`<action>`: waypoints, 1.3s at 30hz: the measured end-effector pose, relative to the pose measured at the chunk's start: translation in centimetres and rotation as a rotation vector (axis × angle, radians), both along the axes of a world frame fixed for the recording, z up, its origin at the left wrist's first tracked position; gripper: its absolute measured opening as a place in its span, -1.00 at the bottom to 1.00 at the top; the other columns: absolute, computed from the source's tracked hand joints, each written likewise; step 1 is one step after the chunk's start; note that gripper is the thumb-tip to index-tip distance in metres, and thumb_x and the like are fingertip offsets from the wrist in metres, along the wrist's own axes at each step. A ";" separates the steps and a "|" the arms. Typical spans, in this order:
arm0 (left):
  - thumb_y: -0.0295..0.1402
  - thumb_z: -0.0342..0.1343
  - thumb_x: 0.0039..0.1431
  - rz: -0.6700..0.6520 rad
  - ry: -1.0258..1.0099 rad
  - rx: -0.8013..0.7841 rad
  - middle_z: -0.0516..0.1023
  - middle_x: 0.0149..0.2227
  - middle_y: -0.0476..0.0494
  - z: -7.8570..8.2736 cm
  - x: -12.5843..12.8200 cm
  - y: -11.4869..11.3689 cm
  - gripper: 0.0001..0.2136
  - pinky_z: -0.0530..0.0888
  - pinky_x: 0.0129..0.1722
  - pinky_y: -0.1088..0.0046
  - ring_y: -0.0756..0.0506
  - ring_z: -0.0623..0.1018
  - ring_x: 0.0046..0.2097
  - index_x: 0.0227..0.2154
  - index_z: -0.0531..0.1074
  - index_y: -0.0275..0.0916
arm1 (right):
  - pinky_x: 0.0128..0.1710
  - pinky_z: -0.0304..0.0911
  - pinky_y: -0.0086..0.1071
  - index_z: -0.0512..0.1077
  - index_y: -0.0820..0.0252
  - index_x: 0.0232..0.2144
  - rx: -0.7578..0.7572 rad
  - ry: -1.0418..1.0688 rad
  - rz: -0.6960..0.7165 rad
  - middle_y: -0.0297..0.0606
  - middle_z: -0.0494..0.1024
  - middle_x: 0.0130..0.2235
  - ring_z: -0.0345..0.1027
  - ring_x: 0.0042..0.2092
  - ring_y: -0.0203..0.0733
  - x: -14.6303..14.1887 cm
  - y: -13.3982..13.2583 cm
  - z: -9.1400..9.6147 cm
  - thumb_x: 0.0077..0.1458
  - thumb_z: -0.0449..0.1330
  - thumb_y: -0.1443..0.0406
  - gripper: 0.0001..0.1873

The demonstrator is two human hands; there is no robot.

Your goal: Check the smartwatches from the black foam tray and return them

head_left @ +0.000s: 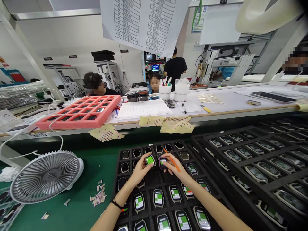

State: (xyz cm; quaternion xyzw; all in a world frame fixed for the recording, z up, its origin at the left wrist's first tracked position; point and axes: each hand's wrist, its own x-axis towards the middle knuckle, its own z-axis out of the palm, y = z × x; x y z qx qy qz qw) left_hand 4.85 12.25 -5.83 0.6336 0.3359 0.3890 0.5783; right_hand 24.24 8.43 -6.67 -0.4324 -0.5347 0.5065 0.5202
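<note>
Pinching a green-screened smartwatch (150, 160) in the left hand (141, 170), fingers closing on its edges. Gripping a thin orange stick (172, 160) in the right hand (174, 170), with fingertips (166, 157) pressing on a second smartwatch (163, 162), purple-edged and dark-screened, just beside the first. Working close together, both hands nearly touching yet still apart, each clamped on its own watch, directly over a black compartment tray (117, 179). Wearing a dark cord band (116, 203) around the left wrist.

Filling the tray's pockets: rows of more smartwatches (158, 198), green screens showing nearer the body, dark screens toward the far side. Lying just to the right: a second black tray (240, 160), packed with silver-edged watches (256, 174). Spreading left of the trays: a green bench mat (79, 205), carrying paper scraps (98, 194) and a white desk fan (45, 177).

Stretching beyond: a white workbench (228, 106), bearing a pink compartment tray (79, 112), a ruled paper sheet (144, 109), two white cups (165, 93) and a smartphone (271, 97). Drooping over its edge: peeled label sheets (176, 125). Sitting across the bench: a co-worker (90, 80) and another co-worker (149, 74). Standing farther back: a person in a black shirt (175, 67). Hanging overhead: a printed paper table (144, 19).
</note>
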 end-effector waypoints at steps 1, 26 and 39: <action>-0.19 0.18 0.03 0.010 0.004 0.008 0.36 0.08 -0.24 0.0 0.0 0.0 -0.50 0.30 0.10 0.21 -0.21 0.39 0.08 0.03 0.28 -0.21 | -0.72 -0.01 -0.55 0.30 0.13 -0.21 0.005 0.000 0.001 -0.32 0.39 -0.35 0.34 -0.56 -0.37 0.0 0.0 0.0 0.03 0.19 0.12 -0.69; -0.17 0.09 0.12 0.013 0.068 -0.004 0.41 0.03 -0.14 0.3 -0.2 -0.1 -0.58 0.39 -0.08 0.33 -0.19 0.42 0.01 0.04 0.31 -0.15 | -0.72 0.01 -0.54 0.32 0.13 -0.21 0.005 -0.004 0.010 -0.39 0.33 -0.40 0.33 -0.56 -0.38 -0.2 -0.2 0.3 0.03 0.19 0.08 -0.67; -0.20 0.08 0.14 -0.031 0.110 0.082 0.35 0.11 -0.17 0.1 -0.3 -0.2 -0.60 0.34 0.03 0.28 -0.21 0.37 0.08 0.04 0.32 -0.15 | -0.73 -0.01 -0.54 0.32 0.11 -0.22 -0.032 -0.050 0.074 -0.32 0.42 -0.34 0.23 -0.64 -0.44 -0.8 -0.4 -0.2 0.01 0.18 0.00 -0.62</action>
